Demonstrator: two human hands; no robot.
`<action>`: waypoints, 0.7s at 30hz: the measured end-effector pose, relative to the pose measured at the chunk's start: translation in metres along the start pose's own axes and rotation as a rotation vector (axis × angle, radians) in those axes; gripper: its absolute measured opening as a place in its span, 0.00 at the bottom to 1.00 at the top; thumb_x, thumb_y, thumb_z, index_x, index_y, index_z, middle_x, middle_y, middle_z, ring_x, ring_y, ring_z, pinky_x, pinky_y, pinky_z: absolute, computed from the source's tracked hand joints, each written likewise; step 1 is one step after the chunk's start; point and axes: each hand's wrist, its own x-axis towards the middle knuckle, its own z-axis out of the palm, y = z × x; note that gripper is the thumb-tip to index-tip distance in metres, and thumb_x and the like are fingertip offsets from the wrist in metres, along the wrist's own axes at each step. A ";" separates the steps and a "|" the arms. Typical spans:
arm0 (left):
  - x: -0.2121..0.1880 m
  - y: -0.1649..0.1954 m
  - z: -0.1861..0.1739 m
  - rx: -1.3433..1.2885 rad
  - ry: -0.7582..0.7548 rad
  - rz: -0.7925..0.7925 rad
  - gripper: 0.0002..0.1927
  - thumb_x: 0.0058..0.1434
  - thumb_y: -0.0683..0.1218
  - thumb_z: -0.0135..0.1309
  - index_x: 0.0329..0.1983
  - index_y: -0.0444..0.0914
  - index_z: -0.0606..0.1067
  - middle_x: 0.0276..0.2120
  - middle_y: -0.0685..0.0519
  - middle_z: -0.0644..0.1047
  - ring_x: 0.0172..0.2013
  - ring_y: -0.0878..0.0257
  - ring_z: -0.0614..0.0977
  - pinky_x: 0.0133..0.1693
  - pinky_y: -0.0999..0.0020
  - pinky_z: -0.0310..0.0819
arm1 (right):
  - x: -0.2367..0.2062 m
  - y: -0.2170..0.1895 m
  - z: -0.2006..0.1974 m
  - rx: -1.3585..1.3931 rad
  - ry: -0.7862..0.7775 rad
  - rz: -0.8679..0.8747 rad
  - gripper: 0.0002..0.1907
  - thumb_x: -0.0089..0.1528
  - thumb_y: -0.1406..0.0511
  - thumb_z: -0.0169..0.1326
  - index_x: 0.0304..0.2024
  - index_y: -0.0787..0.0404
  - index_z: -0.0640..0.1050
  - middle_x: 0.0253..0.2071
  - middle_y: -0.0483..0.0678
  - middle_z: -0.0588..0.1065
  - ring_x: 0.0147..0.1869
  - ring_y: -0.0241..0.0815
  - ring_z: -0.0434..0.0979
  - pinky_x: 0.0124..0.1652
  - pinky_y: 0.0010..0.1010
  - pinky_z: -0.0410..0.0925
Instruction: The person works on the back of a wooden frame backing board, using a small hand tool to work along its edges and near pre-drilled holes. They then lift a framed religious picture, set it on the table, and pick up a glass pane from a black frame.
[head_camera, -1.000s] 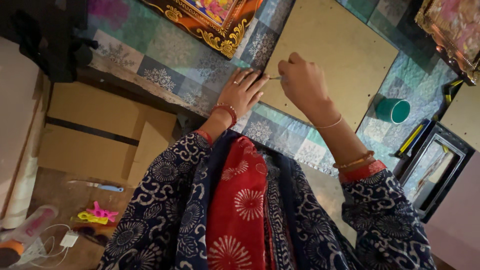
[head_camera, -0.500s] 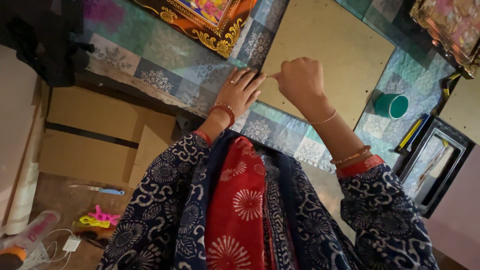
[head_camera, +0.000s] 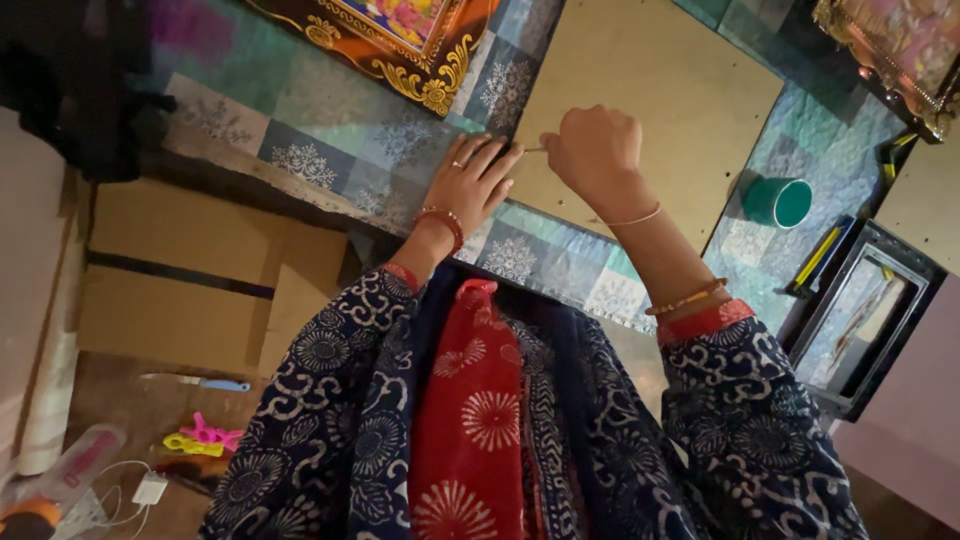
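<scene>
Left hand: open and flat, fingers spread, pressing on the patterned cloth right at the left edge of the board; a ring and a red bangle show on it.
Right hand: closed in a fist over the board's edge, pinching a thin tool whose tip pokes out toward the left fingers; what kind of tool it is cannot be told.
Board: plain brown sheet lying flat on the cloth, tilted across the table, its left edge between the two hands.
Tool: tip just beside the left fingertips, at the board's edge.
Frame: ornate gold and red, at the top, just beyond the left hand.
Cup: green, on its side on the cloth, right of the board.
Tray: dark, at the far right.
Box: cardboard, below the table at left.
Floor bits: bright pink and yellow clips near the lower left.
</scene>
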 end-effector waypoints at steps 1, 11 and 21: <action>0.000 0.000 0.000 -0.004 0.000 -0.001 0.26 0.71 0.52 0.51 0.71 0.45 0.67 0.64 0.48 0.71 0.66 0.50 0.68 0.69 0.45 0.55 | -0.002 -0.001 -0.002 0.005 0.015 0.003 0.22 0.61 0.49 0.60 0.28 0.60 0.84 0.28 0.59 0.79 0.34 0.59 0.82 0.33 0.47 0.72; 0.001 0.006 -0.005 0.074 -0.007 -0.002 0.25 0.72 0.52 0.52 0.71 0.47 0.68 0.61 0.47 0.71 0.63 0.47 0.68 0.68 0.42 0.56 | -0.108 0.016 -0.025 0.345 0.296 0.116 0.09 0.64 0.57 0.63 0.38 0.55 0.83 0.31 0.49 0.79 0.36 0.52 0.81 0.34 0.44 0.70; 0.002 0.026 0.006 0.049 0.043 0.063 0.22 0.70 0.55 0.53 0.67 0.52 0.70 0.70 0.49 0.66 0.71 0.47 0.61 0.69 0.36 0.44 | -0.152 0.007 0.009 0.311 0.397 0.169 0.05 0.59 0.63 0.67 0.37 0.51 0.86 0.35 0.43 0.78 0.42 0.45 0.78 0.37 0.39 0.71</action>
